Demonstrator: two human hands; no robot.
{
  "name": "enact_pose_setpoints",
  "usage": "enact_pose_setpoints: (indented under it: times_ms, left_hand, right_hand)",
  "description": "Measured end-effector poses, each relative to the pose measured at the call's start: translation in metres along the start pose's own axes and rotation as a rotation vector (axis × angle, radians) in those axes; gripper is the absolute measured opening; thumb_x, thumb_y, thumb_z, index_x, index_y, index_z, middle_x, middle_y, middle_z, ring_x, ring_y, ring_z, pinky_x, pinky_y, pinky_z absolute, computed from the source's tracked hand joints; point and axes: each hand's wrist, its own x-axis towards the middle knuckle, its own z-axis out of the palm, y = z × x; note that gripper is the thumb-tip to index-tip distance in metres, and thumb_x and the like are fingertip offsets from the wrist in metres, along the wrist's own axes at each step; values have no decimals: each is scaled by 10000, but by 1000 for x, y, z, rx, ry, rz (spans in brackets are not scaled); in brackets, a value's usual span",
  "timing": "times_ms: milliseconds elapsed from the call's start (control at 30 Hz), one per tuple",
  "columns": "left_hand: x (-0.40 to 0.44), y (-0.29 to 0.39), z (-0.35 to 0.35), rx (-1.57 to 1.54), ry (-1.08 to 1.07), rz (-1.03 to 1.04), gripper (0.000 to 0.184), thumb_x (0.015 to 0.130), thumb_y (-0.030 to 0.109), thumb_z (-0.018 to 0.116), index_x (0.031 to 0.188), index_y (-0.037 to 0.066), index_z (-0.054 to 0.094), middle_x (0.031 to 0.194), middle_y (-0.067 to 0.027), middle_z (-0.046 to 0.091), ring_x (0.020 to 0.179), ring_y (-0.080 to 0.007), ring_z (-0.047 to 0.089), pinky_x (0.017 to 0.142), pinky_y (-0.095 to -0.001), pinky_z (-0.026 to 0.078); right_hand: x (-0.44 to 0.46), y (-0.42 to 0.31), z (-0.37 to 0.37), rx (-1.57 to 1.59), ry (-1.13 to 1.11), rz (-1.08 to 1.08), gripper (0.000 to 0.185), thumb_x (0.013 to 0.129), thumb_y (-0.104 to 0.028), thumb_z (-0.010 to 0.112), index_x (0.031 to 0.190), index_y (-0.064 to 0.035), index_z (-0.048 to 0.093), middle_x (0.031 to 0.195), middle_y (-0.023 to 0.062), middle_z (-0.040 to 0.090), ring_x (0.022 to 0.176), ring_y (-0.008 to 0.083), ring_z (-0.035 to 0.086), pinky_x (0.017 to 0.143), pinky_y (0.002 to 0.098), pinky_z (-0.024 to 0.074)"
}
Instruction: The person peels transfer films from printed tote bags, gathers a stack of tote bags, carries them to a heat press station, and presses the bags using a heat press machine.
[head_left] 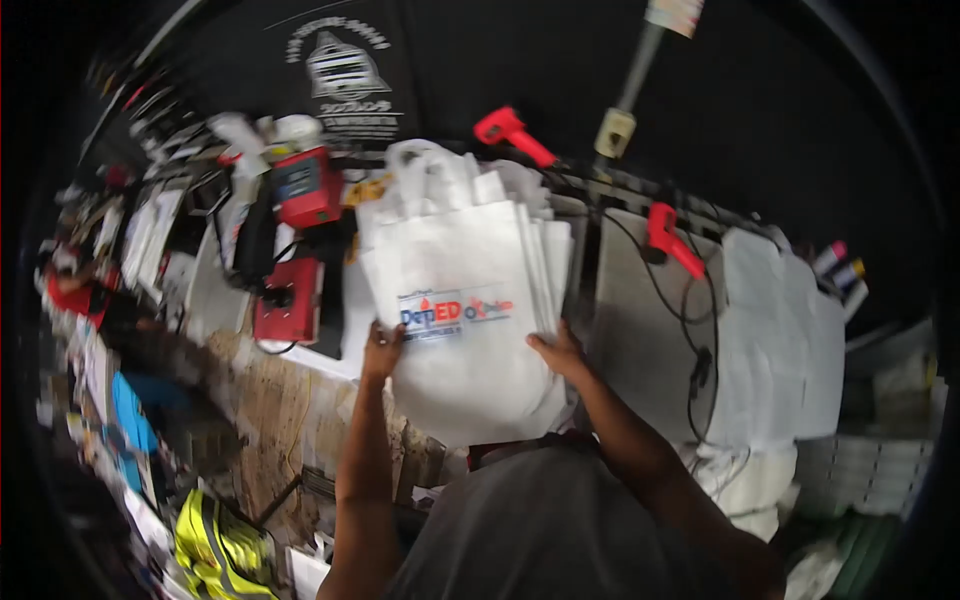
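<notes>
A stack of white tote bags [470, 380] with a printed blue and red logo lies before me, handles pointing away. My left hand [383, 350] grips the stack's left edge, thumb on top beside the print. On the opposite edge, my right hand [558, 352] holds the stack with its thumb on the front bag. Fingers of both hands are partly hidden beneath the bags. Several layers fan out at the right side, and loop handles [425, 165] show at the far end.
Left of the bags stands a red machine [305, 188] with a red base [287, 300]. Two red heat-gun-shaped tools [515, 135] lie behind and right, with black cables. More white bags [770, 340] cover the right side. A yellow high-visibility vest [215, 545] is at lower left; another person [85, 300] stands far left.
</notes>
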Motion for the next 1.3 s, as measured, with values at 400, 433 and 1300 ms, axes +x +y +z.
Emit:
enact_pose_setpoints:
  times_ms: [400,433,1300]
  left_hand:
    - [66,-56,-5,138,-63,109,623,973,304,553,1421,-69,333,1293,-289,533,1164,-311,581,937,-353,481]
    - [60,-37,-9,242,9,198,616,975,312,546,1413,-72,346,1312,-285,518,1166,-314,577,953,-359,473]
    - [-124,236,249,155,-493,678,259,883,71,608,1141,61,596,1118,-140,625,977,-277,623,724,-362,515]
  right_hand:
    - [-81,129,-129,130,261,-106,746,814,-498,697,1332,-11,470,1192,174,603,1107,309,590,935,395,479]
    - [-94,164,-159,-83,365,-112,718,815,-488,696,1316,-19,487,1175,173,612,1074,303,609,910,383,494]
    - [-101,350,-496,-69,363,47,397,795,-368,679,841,24,635,846,180,638,771,311,590,721,414,450]
